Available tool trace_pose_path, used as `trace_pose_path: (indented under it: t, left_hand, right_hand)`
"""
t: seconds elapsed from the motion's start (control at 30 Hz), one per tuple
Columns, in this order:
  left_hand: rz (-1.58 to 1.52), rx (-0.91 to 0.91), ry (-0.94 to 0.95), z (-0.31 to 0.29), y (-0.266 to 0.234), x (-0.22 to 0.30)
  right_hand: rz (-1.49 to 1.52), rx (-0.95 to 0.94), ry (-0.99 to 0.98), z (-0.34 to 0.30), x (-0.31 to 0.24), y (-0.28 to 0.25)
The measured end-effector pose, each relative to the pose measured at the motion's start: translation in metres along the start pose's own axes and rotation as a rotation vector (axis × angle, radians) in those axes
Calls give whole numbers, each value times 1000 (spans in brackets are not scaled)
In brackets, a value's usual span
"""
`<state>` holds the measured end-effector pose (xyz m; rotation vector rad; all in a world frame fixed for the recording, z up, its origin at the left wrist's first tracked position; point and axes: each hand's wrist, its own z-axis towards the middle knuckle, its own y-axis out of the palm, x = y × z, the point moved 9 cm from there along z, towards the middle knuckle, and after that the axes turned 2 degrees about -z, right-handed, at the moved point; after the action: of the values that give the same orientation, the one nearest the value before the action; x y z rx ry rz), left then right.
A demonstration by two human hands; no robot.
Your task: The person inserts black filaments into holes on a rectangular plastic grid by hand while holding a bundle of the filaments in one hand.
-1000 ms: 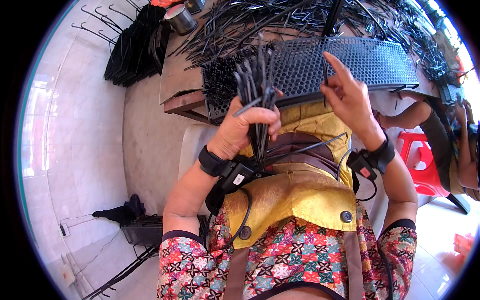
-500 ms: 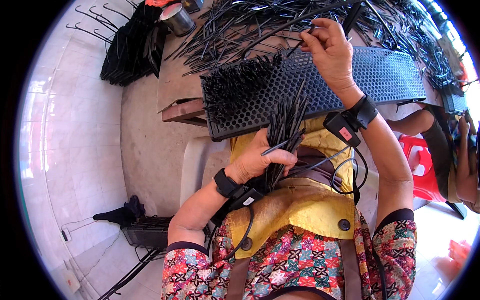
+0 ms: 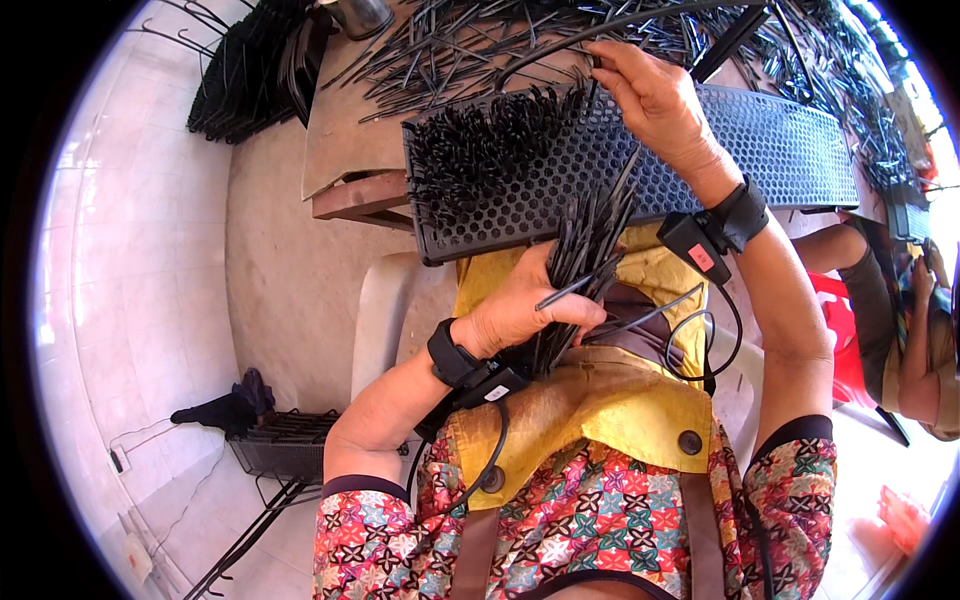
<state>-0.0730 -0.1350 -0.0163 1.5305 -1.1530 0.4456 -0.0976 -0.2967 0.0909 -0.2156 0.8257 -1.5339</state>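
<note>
Right hand (image 3: 662, 108) moved forward, pinching one strip (image 3: 592, 90); left hand (image 3: 520, 305) clasps one bundle (image 3: 592, 240).

Loose black strips (image 3: 450, 60) cut off by top edge, red stool (image 3: 848, 350) partly hidden

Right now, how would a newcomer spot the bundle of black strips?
Start at the long black perforated panel spanning the upper middle of the view. Just below its near edge, the left hand grips the bundle of black strips, tips fanning out. Unlike the loose strips scattered on the table or the dense tuft in the panel's left part, these are clasped together.
</note>
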Motion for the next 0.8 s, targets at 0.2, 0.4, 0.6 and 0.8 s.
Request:
trace_pose_path:
  t: [0.2, 0.4, 0.6, 0.8]
  left_hand:
    - [-4, -5, 30, -2, 1, 4]
    - [-70, 34, 18, -4, -5, 1]
    - [-116, -30, 44, -4, 4, 3]
    - [-105, -25, 38, -5, 1, 2]
  right_hand:
    - [-70, -145, 42, -6, 7, 11]
    - [347, -80, 518, -22, 14, -10]
    - [677, -245, 797, -60, -6, -4]
    - [717, 19, 904, -64, 26, -19]
